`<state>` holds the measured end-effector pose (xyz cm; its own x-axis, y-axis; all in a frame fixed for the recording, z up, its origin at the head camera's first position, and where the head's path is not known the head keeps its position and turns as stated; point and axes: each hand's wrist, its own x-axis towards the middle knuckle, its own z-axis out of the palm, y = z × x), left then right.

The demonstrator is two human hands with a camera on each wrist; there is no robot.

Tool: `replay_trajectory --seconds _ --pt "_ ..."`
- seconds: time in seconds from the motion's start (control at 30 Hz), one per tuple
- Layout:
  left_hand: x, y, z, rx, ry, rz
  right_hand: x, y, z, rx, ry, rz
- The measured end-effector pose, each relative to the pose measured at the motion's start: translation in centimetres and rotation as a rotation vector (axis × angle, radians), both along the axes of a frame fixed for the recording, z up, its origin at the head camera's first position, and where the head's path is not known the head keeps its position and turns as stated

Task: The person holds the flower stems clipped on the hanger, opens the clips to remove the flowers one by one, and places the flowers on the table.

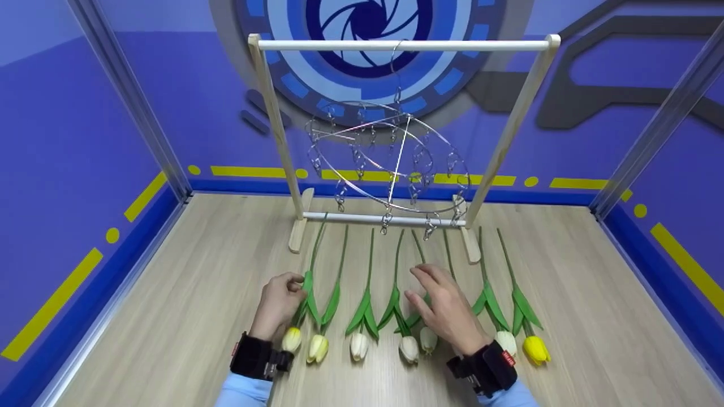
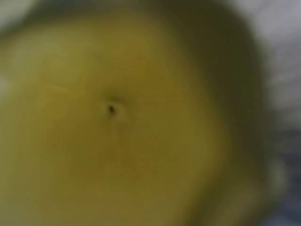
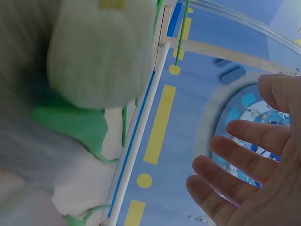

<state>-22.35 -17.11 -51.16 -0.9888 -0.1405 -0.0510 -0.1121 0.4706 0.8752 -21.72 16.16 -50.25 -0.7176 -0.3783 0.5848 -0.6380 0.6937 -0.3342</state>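
Observation:
My left hand (image 1: 278, 304) pinches the leftmost tulip (image 1: 292, 340), pale yellow, near its leaves. Its green stem reaches up in front of the rack's lower bar. A blurred yellow bloom (image 2: 113, 150) fills the left wrist view, so the left fingers are hidden there. My right hand (image 1: 449, 314) hovers over the tulips right of centre, its fingers loosely extended and holding nothing. To the left are a yellowish tulip (image 1: 318, 348) and white tulips (image 1: 358, 346); to the right lies a bright yellow tulip (image 1: 535, 350). A whitish bloom (image 3: 101, 56) looms close in the right wrist view.
Behind the row stands a wooden rack (image 1: 509, 135) with white bars. From its top bar hangs a round metal hanger (image 1: 373, 195) with many small clips, tilted. Blue printed panels (image 1: 169, 85) enclose the wooden table (image 1: 186, 294) on its back and sides.

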Motion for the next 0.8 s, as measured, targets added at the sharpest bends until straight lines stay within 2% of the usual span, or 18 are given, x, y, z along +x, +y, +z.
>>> replay_trajectory --seconds 0.33,0.6,0.8 --pt "-0.05 -0.18 -0.19 -0.048 -0.012 -0.029 0.16 -0.37 -0.21 0.028 -0.014 0.004" --pt "0.07 -0.34 -0.48 -0.015 -0.02 -0.031 0.31 -0.57 -0.33 0.032 -0.038 0.02" --pt "0.12 -0.38 -0.58 -0.001 -0.013 -0.015 0.24 -0.64 -0.45 0.041 -0.023 0.015"
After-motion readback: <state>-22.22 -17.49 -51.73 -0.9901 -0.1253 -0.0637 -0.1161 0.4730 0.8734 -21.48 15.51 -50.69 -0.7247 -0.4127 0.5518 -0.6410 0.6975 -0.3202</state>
